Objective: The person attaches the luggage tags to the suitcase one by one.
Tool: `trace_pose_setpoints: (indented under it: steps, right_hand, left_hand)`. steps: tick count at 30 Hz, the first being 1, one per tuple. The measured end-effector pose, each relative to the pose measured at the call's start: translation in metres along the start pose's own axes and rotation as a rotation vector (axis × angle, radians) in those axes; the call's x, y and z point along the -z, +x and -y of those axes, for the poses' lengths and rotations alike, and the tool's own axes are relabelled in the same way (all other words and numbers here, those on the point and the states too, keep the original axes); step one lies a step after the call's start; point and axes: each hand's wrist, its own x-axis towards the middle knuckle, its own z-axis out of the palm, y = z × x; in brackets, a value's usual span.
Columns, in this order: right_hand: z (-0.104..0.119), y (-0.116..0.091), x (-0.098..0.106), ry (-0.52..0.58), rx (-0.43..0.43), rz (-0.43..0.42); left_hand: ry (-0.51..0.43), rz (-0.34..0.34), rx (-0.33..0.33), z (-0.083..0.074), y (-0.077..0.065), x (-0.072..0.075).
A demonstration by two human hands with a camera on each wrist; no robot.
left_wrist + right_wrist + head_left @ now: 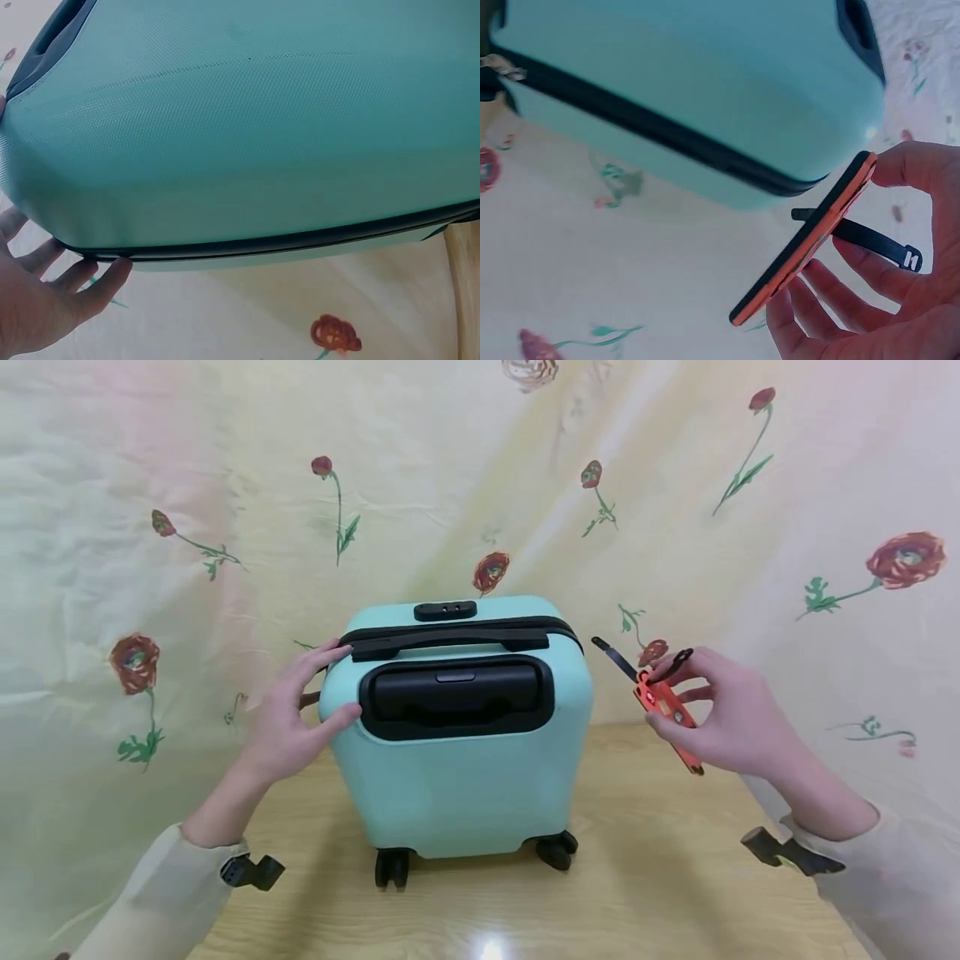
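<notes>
A mint-green suitcase (465,793) stands upright on its black wheels, its black top handle (450,639) facing me. At its upper left corner my left hand (296,718) rests, fingers on the side and thumb near the front. In the left wrist view the fingertips touch the black zipper seam (285,244). To the right of the suitcase, my right hand (723,710) holds an orange luggage tag (667,706) with a black strap (615,657) sticking out. The right wrist view shows the tag (810,240) edge-on, pinched between thumb and fingers, its loose strap (874,238) beside them.
The suitcase stands on a light wooden table (480,910). Behind it hangs a pale cloth (420,510) printed with red flowers. A black combination lock (445,611) is set in the suitcase top, and a recessed black pull handle (457,693) lies in front.
</notes>
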Motion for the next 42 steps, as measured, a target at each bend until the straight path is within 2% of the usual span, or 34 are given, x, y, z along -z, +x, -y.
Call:
trace_pose_setpoints:
  steps: [5, 13, 23, 29, 42]
  right_hand:
    - [0.013, 0.013, 0.008, 0.037, 0.071, -0.007]
    - [0.037, 0.030, 0.025, 0.130, 0.147, 0.041]
    - [0.056, 0.035, 0.028, 0.112, 0.164, 0.145]
    - [0.064, 0.037, 0.026, 0.127, 0.192, 0.174]
    - [0.076, 0.051, 0.024, 0.057, 0.234, 0.219]
  left_hand:
    - [-0.020, -0.008, -0.018, -0.002, 0.002, -0.001]
    - [-0.026, -0.017, -0.030, -0.005, 0.003, 0.001]
    - [-0.024, -0.010, -0.020, -0.003, 0.002, -0.001]
    - [-0.027, -0.013, -0.021, -0.002, 0.001, -0.002]
    - [-0.015, -0.014, -0.025, 0.004, 0.000, -0.003]
